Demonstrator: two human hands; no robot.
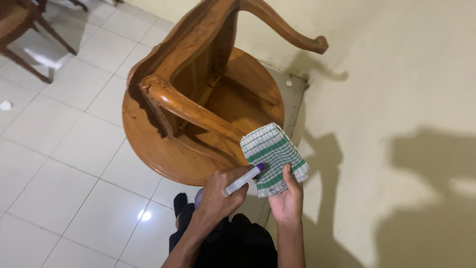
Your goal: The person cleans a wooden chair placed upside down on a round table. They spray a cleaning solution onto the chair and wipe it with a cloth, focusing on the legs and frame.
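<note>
While left hand point(218, 191) grips spray bottle point(242, 180), right hand point(286, 198) holds checked cloth point(272, 156) by upturned wooden table point(198, 104).

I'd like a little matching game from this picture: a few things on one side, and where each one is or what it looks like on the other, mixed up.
Things:
1. spray bottle
2. checked cloth
3. round wooden table
4. floor tiles

Descriptions:
A. white and glossy, with a spot of light reflected
B. held in the left hand, its nozzle pointed at the cloth
C. upside down, curved legs in the air
D. white with green stripes, held up by the right hand

Pairs: 1-B, 2-D, 3-C, 4-A
</note>
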